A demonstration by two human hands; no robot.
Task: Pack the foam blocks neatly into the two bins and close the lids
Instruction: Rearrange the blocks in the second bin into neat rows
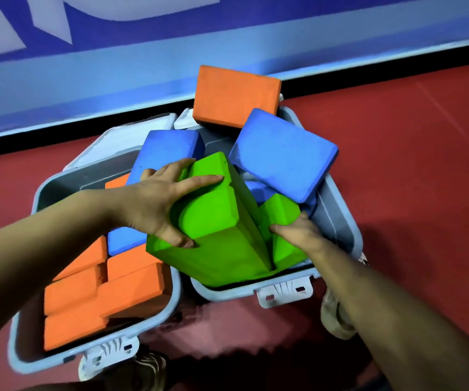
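Note:
Two grey bins stand side by side on the red floor, lids open. The left bin holds several orange blocks laid flat and a blue block. The right bin is heaped with blocks. My left hand grips a pair of green blocks tilted over the gap between the bins. My right hand presses on a smaller green block inside the right bin. Two blue blocks and an orange block lie loosely on top at the back.
A blue wall panel with a black base strip runs behind the bins. White latches hang on the bins' front edges. My shoes show near the bottom. Red floor stretches to the right.

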